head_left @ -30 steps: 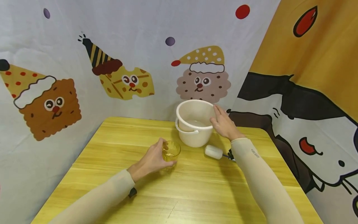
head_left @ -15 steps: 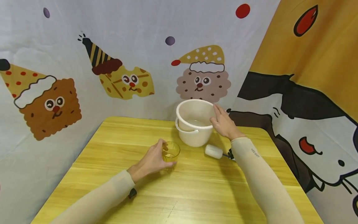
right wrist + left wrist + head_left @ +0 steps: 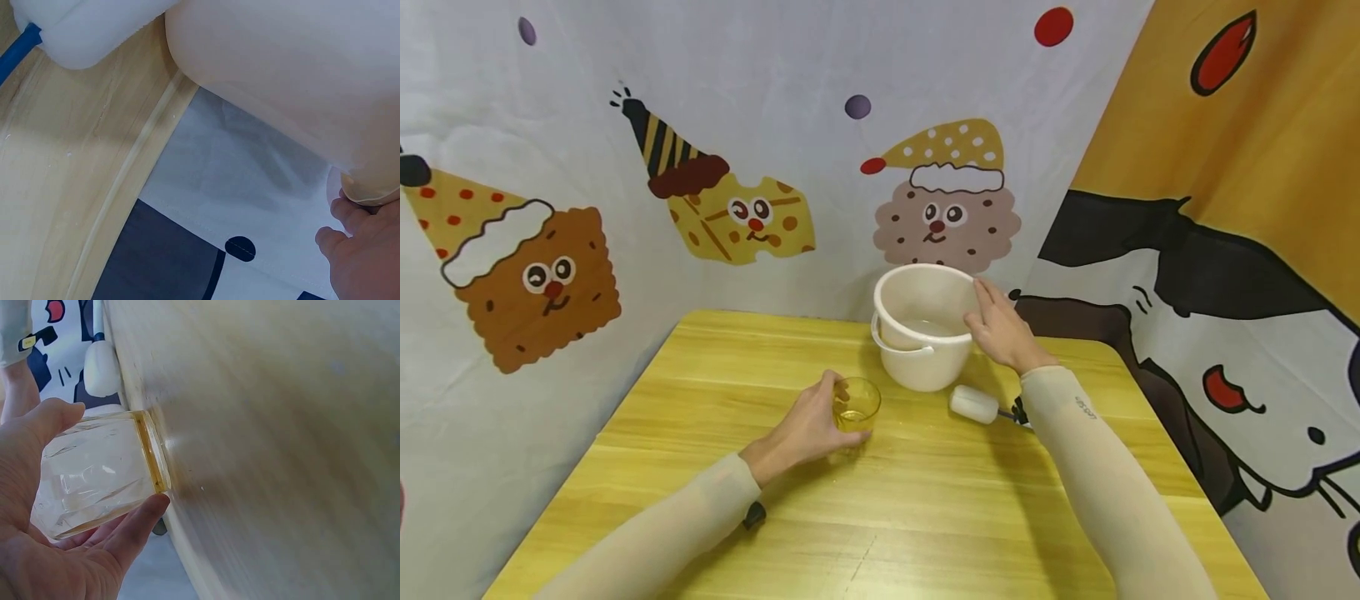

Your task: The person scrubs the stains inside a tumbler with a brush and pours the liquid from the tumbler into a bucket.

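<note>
A clear amber drinking glass (image 3: 857,407) is in my left hand (image 3: 805,427), thumb on one side and fingers on the other. In the left wrist view the glass (image 3: 94,469) shows side-on, its amber base close to the wooden surface. The cream plastic bucket (image 3: 921,371) stands at the back of the table, its handle hanging down in front. My right hand (image 3: 1002,335) grips the right side of its rim, thumb toward the inside. The right wrist view has the fingers of that hand (image 3: 369,244) at the bucket's (image 3: 281,75) edge.
A white sponge-headed brush (image 3: 973,405) lies on the wooden table (image 3: 925,517), just right of the bucket and partly under my right forearm. Behind the table hangs a cloth (image 3: 752,67) printed with cartoons.
The glass and my left fingertips have shifted very slightly left. My right hand and the bucket have kept their places.
</note>
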